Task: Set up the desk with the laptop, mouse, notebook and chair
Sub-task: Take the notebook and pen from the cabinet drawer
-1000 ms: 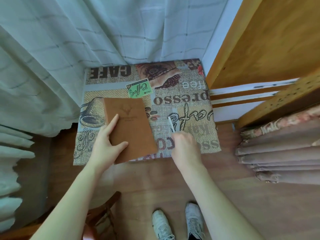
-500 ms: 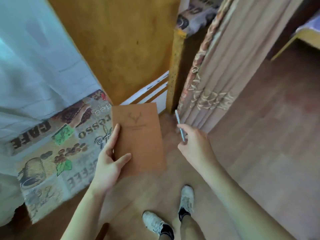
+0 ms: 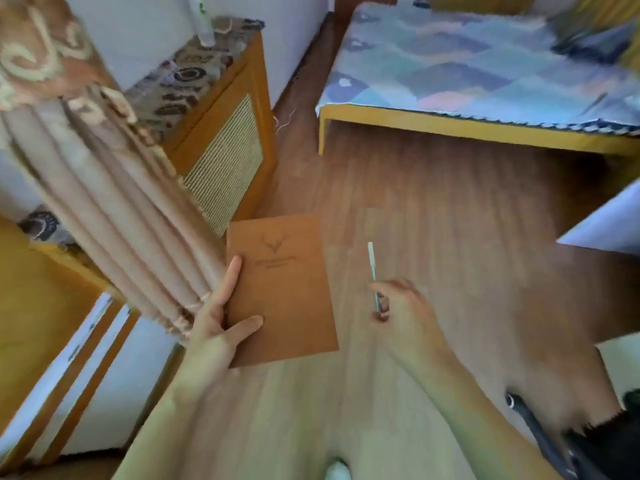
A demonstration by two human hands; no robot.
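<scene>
A brown notebook (image 3: 282, 289) with a deer-head emblem is held flat above the wooden floor. My left hand (image 3: 216, 327) grips its left edge, thumb on the cover. My right hand (image 3: 401, 306) holds a slim white and teal pen (image 3: 373, 268) upright, to the right of the notebook. A black chair part (image 3: 540, 434) shows at the bottom right. No laptop or mouse is in view.
A folded beige curtain (image 3: 114, 209) hangs at the left beside a wooden cabinet (image 3: 221, 133) with a patterned cloth on top. A bed with a blue patterned cover (image 3: 485, 71) stands at the back right. A white surface corner (image 3: 609, 223) juts in at the right.
The view has swung right, away from the cloth-covered stool toward the bed and open floor. Both hands have lifted the notebook and pen off the stool and carry them along.
</scene>
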